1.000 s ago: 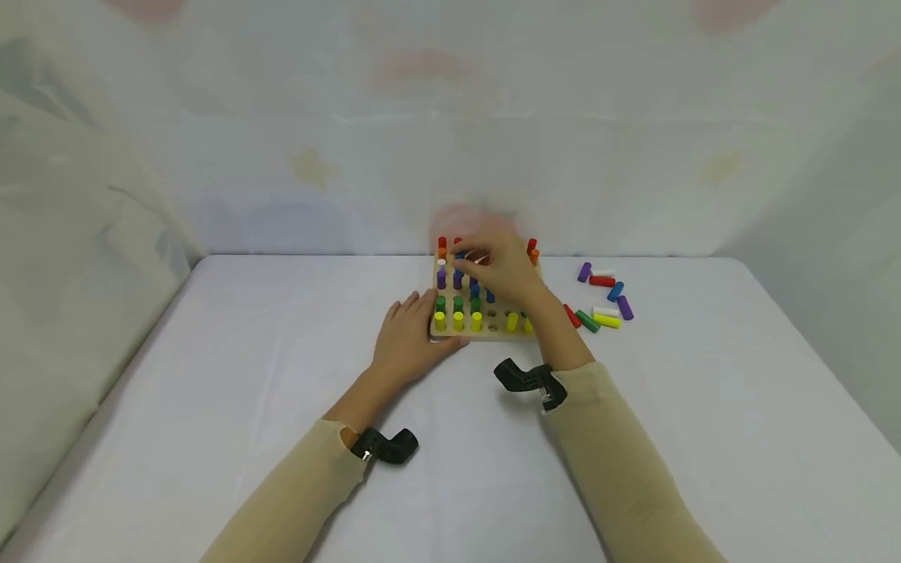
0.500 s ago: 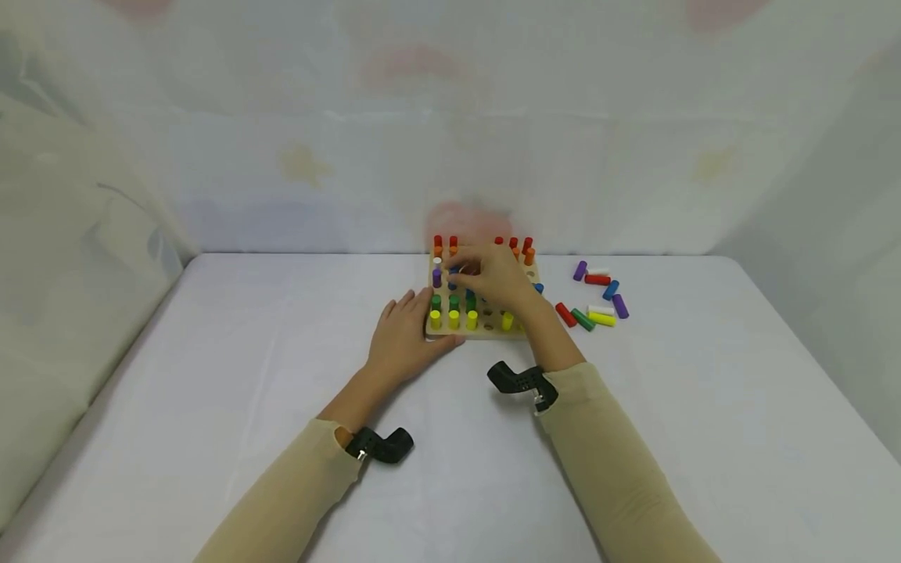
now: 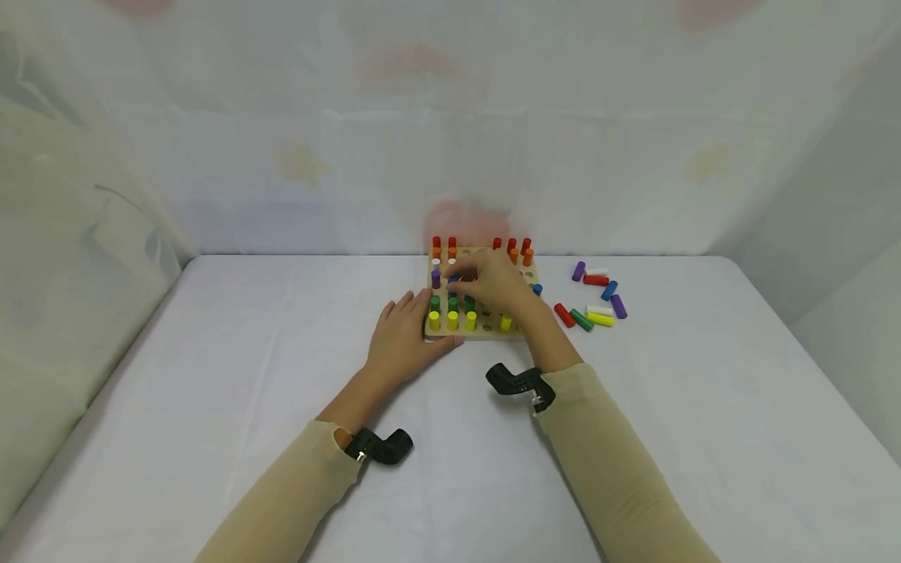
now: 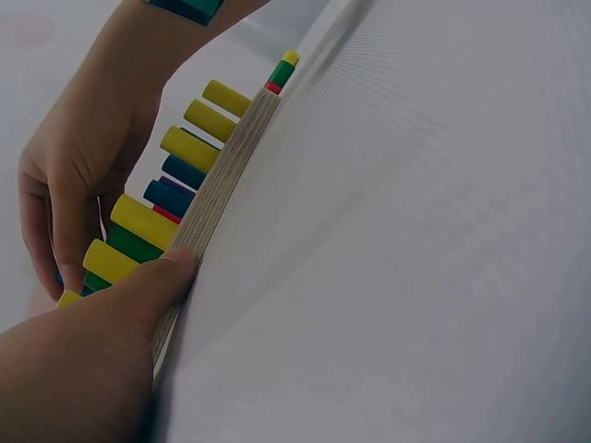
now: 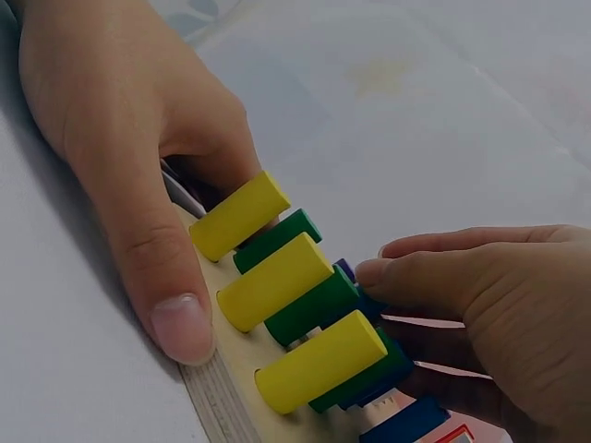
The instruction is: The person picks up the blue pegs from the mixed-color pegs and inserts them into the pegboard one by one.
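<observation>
Upright blue peg (image 3: 454, 279) is pinched from above by right hand (image 3: 493, 283); wooden pegboard (image 3: 486, 334) is steadied at its near-left edge by flat left hand (image 3: 401, 338).

Head view bright, even, soft shadows — wrist views dim, near parts blurred.

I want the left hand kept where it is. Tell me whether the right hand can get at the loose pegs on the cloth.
Probably yes. The right hand is over the peg board, and the loose pegs lie in the open on its own side, with nothing between. The left hand rests at the board's other edge.
</observation>
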